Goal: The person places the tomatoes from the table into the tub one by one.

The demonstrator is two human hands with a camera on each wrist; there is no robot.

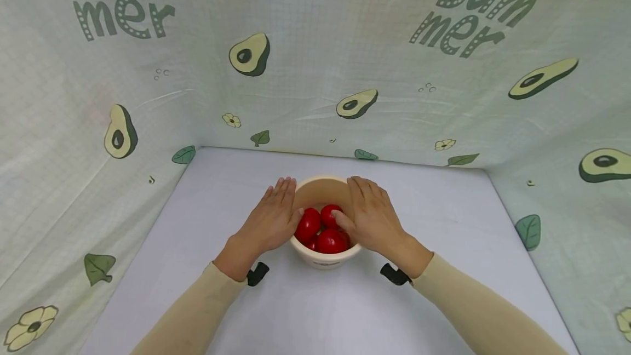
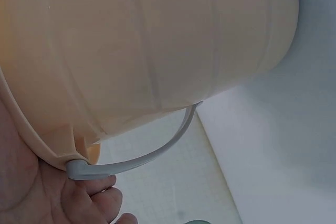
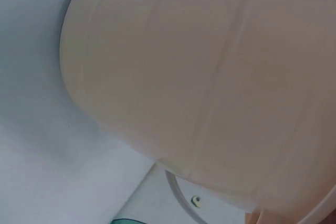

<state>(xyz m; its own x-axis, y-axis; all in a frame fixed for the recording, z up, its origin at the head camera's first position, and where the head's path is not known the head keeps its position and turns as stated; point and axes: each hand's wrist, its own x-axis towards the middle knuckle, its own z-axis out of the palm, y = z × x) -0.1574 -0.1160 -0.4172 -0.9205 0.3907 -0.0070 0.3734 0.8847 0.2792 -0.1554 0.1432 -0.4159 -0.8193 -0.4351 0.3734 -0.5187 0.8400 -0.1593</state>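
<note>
A cream-coloured bucket [image 1: 325, 259] stands upright on the table and holds several glossy red round fruits [image 1: 332, 240]. On its left, my left hand [image 1: 271, 215] lies along the rim, fingers straight and together, with the thumb over the inside. My right hand [image 1: 373, 217] rests on the opposite rim with straight fingers, its thumb reaching in above the fruits. In the left wrist view, the left palm and fingers lie at the rim beside the pivot of a grey handle [image 2: 149, 160], which hangs at the far side. The right wrist view shows the bucket's ribbed wall [image 3: 199, 77].
The pale table [image 1: 419, 300] extends around the bucket. Cloth walls printed with avocados and leaves rise at the back [image 1: 305, 70], left and right. A black strap [image 1: 258, 274] hangs at the left wrist, another strap [image 1: 394, 274] at the right.
</note>
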